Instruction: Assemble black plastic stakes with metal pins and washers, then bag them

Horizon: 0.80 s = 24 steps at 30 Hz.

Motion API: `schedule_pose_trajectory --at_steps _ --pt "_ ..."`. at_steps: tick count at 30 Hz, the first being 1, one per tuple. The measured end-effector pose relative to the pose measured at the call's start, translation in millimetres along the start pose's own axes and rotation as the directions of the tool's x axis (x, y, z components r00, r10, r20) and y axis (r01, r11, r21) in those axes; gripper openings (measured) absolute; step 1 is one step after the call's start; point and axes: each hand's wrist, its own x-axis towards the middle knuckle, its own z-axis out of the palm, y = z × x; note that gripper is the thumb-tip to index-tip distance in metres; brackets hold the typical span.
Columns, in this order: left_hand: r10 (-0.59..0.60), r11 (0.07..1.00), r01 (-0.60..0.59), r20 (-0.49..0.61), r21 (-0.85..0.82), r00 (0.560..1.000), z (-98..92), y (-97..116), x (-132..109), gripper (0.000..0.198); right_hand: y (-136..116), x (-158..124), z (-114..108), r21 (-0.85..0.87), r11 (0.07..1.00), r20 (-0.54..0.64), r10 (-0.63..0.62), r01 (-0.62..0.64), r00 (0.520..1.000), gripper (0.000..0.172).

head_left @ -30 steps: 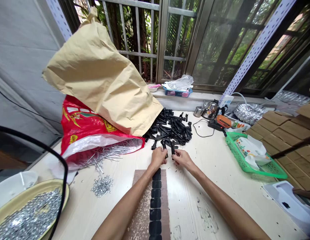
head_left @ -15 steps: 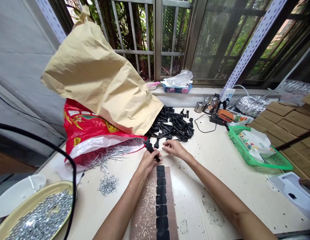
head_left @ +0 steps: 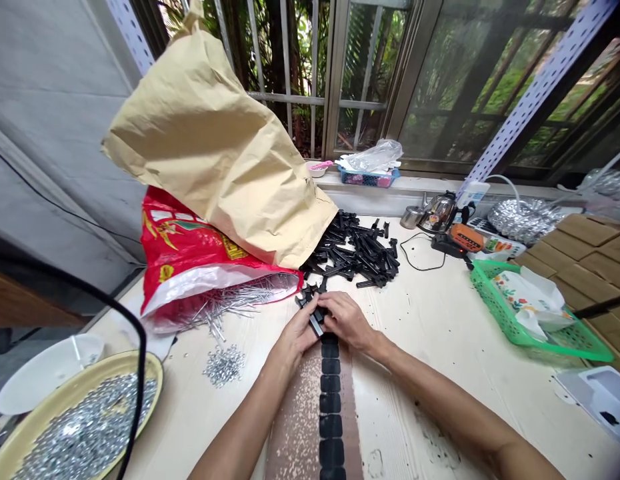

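Black plastic parts (head_left: 314,315) are gripped in my left hand (head_left: 299,331), tilted over the far end of a brown board. My right hand (head_left: 346,321) is closed against the same parts, its fingertips meeting the left thumb; exactly what it pinches is hidden. Along the board (head_left: 295,420) runs a row of black rounded squares (head_left: 331,424), several of them, toward me. Just beyond my hands lies a heap of similar black plastic parts (head_left: 363,252), spilling from a large tan paper sack (head_left: 225,147).
Left of my hands, a red bag (head_left: 190,243) spills thin metal pins (head_left: 225,303), near a small pile of shiny metal pieces (head_left: 224,365). A yellow tray (head_left: 157,383) holds more. A green basket (head_left: 545,343) and stacked cartons (head_left: 585,260) stand right; a black cable (head_left: 140,373) arches at left.
My right hand has moved left and closed in on the black parts in my left hand. The view has shifted slightly left.
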Motion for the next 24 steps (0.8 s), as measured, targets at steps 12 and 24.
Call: schedule_pose_trajectory --at_steps 12,24 --pt "0.25 0.927 -0.236 -0.011 0.292 0.968 -15.9 9 -7 0.046 51 62 2 -0.172 0.776 0.0 0.616 -0.607 0.787 0.038" --pt "0.35 0.881 -0.305 -0.063 0.36 0.935 -27.4 9 0 0.044 27 36 13 0.062 0.99 0.199 0.116 -0.13 0.973 0.044"
